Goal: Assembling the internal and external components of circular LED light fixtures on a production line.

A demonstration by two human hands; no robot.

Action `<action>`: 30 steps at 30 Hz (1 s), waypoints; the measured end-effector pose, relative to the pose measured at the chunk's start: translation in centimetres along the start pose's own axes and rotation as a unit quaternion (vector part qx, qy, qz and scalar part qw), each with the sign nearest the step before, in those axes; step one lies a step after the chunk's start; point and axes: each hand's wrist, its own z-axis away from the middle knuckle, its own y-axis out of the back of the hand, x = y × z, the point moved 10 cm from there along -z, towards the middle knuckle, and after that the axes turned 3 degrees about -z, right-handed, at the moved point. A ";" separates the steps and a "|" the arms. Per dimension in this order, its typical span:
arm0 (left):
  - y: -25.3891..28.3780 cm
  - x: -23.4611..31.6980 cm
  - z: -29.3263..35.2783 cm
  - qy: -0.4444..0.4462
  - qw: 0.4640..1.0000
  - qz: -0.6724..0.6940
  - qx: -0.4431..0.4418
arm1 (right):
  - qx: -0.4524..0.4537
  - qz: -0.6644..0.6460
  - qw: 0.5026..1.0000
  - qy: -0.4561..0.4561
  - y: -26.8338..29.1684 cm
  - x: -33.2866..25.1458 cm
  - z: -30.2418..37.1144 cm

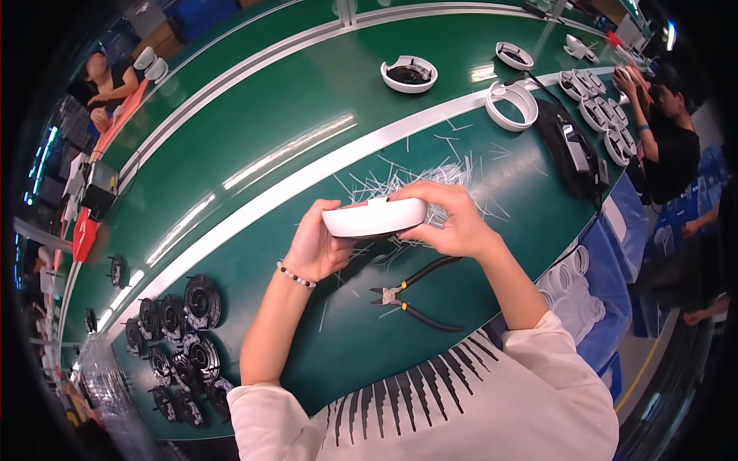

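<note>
Both my hands hold a white rounded plastic housing (375,220) over the green table, turned nearly edge-on, so its inside is mostly hidden. My left hand (314,242), with a beaded bracelet on its wrist, grips the left end. My right hand (452,219) closes on the right end, its fingers over the top and its thumb below. Beneath and beyond the housing lies a heap of thin white plastic strips (453,175). Nearer to me, diagonal cutters (390,295) with black and yellow handles rest on the table, jaws apart and pointing left.
Several black round parts (201,301) stand at the left. A white ring (511,107) and a black case (573,150) lie at the right, near several white housings (593,114). On the green conveyor (307,100) sits another housing (409,75). Co-workers are at both sides.
</note>
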 end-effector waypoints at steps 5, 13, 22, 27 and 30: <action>-0.1 -1.0 -0.9 -0.026 0.998 -0.039 0.035 | 0.025 0.137 0.985 0.105 -0.7 -3.0 0.0; -0.2 -0.7 -0.8 -0.073 0.992 -0.076 0.064 | 0.013 0.142 0.979 0.148 -1.2 -4.4 -0.1; -1.1 -0.4 0.0 -0.091 0.992 -0.076 0.046 | 0.084 0.097 0.980 0.153 0.4 -3.2 0.6; -3.1 -0.4 0.4 -0.022 0.990 0.053 -0.125 | 0.067 -0.021 0.995 0.071 2.4 -1.4 0.4; -5.5 -1.2 0.1 0.001 0.970 0.117 -0.212 | 0.065 -0.004 0.992 0.106 2.6 -3.6 0.3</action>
